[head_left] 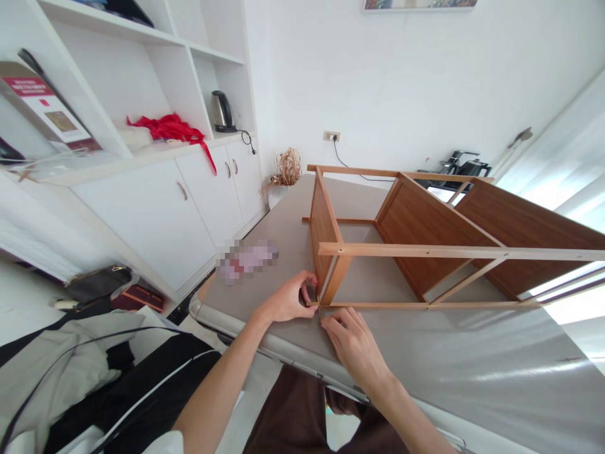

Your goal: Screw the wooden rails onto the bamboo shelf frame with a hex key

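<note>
A wooden shelf rack [378, 250] lies on its side on a grey table [293, 343]. My left hand [290, 297] is at the near left corner of the rack, its thumb and fingers curled around the end of the lower rail [378, 306]. Just right of it, my right hand [352, 340] has its fingers bent together in a pinch beside the same corner joint. Something thin and small, perhaps a screw, shows at its fingertips, too small to make out surely. Slatless wooden panels [430, 243] stand upright between the rack's rails.
A pixelated pinkish packet [248, 260] lies on the table at left. White cabinets [142, 195] with a kettle [222, 112] and red cloth [172, 128] run along the left. Clothes [155, 372] are heaped at lower left. A coffee pot [474, 168] stands behind the rack.
</note>
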A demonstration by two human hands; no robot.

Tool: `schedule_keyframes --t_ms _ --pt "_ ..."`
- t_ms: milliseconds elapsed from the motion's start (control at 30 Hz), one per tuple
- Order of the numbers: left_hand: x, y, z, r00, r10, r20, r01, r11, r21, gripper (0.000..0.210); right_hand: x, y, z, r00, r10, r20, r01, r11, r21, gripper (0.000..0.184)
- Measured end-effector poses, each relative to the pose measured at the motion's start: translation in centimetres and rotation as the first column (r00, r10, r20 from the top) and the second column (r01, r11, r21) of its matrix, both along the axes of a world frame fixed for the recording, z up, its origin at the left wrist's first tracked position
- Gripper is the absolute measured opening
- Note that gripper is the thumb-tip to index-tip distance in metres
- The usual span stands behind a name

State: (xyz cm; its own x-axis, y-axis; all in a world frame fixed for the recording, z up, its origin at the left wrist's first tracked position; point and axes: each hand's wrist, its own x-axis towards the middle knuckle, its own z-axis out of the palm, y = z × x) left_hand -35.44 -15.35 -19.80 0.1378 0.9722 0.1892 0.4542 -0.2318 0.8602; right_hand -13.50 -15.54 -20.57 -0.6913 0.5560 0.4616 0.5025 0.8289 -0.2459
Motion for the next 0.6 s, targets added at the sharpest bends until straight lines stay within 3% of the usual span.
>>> schedule_keyframes --t_ms 600 --pt "-0.06 -0.09 0.05 1.000 0.007 0.017 -0.006 1.000 -0.022 0.047 -0.26 0.59 -0.55 0.999 0.018 -0.044 -0.021 0.997 -0.077 0.021"
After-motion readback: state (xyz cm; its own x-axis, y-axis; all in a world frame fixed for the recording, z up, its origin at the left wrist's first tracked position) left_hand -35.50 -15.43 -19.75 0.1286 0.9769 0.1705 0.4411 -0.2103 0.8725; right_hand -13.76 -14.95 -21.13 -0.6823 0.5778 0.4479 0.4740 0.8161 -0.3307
